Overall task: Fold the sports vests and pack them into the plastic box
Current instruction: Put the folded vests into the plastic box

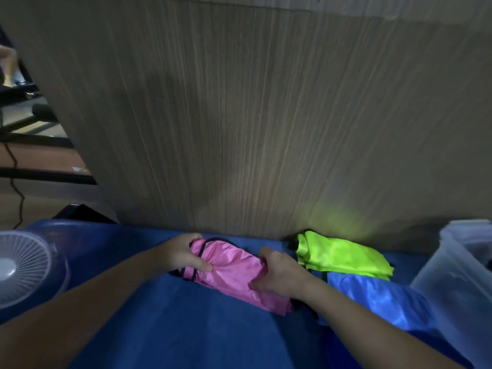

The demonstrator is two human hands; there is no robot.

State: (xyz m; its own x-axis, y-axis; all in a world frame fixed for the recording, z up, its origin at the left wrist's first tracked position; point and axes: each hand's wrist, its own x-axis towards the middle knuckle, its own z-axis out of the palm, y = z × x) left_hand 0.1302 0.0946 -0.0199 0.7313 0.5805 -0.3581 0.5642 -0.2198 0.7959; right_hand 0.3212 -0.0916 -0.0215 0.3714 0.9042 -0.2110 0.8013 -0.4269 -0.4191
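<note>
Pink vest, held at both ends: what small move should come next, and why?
Probably carry it right toward the plastic box. The pink vest already looks folded into a compact bundle, the left hand and right hand grip its ends, and the box stands open at the right.

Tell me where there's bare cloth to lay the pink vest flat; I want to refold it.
Bare blue cloth lies near the person, between the forearms below the pink vest, and between the fan and the left hand. The right side is crowded: green vest, blue vest, plastic box.
</note>
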